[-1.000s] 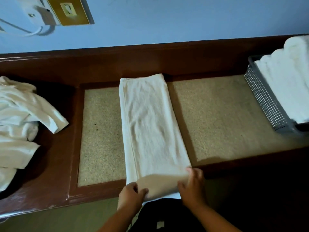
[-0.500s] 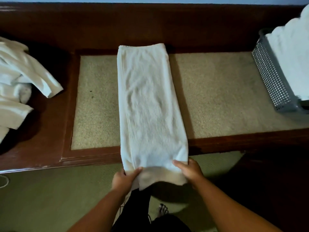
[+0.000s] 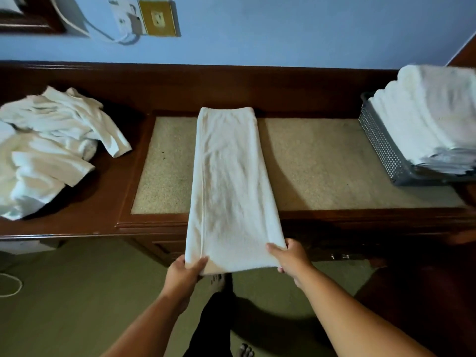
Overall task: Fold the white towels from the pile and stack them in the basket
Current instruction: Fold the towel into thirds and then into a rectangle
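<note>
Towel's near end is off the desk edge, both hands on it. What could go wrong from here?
1. The left hand and right hand pinch only the corners of the towel; a slip could drop that end toward the floor.
2. The stacked towels already rise above the basket rim; another may topple them.

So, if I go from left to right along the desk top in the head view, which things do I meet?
pile of unfolded white towels → long towel lying across the desk → grey basket holding the stack of folded towels
</note>
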Demonstrator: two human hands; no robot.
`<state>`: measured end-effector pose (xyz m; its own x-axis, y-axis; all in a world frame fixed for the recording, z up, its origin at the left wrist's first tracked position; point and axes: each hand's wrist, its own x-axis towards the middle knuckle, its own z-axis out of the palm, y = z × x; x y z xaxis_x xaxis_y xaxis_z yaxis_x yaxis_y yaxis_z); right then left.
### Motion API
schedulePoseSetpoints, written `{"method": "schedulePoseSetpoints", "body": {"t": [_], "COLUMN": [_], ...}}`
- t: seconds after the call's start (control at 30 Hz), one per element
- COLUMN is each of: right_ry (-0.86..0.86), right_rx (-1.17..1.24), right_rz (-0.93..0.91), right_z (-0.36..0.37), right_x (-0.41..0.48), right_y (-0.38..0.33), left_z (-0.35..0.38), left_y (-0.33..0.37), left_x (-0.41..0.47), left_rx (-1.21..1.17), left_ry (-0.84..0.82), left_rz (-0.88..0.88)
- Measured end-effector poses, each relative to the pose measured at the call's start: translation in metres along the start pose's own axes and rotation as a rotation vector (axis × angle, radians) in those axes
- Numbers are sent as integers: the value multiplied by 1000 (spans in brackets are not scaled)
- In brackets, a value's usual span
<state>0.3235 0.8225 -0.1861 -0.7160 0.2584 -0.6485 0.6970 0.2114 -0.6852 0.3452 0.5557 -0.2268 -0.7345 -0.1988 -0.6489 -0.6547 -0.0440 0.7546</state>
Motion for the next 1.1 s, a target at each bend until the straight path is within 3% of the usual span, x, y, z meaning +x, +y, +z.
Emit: {"method": "schedulePoseSetpoints", "body": {"t": [0.27, 0.43, 0.7, 0.87, 0.97, 1.1], "right_ry": [-21, -24, -36, -15, 20, -14], "right_rx": [-100, -76, 21, 16, 194, 391], "right_rz": [-13, -70, -218, -260, -255, -274], "right_z": [-13, -23, -31, -35, -39, -47], "right_x": [-61, -82, -111, -118, -114, -107], "right_y": [24, 33, 22, 9, -4, -39], "left_z": [-14, -12, -20, -19, -17, -19], "left_y": [-14, -7, 14, 24, 43, 87], "left_x": [-62, -86, -103, -106, -107, -112], "left_rx": [117, 34, 135, -16, -186, -276], "left_ry": [71, -6, -92, -94, -132, -303], "left_rz": [46, 101, 275, 227, 219, 263]}}
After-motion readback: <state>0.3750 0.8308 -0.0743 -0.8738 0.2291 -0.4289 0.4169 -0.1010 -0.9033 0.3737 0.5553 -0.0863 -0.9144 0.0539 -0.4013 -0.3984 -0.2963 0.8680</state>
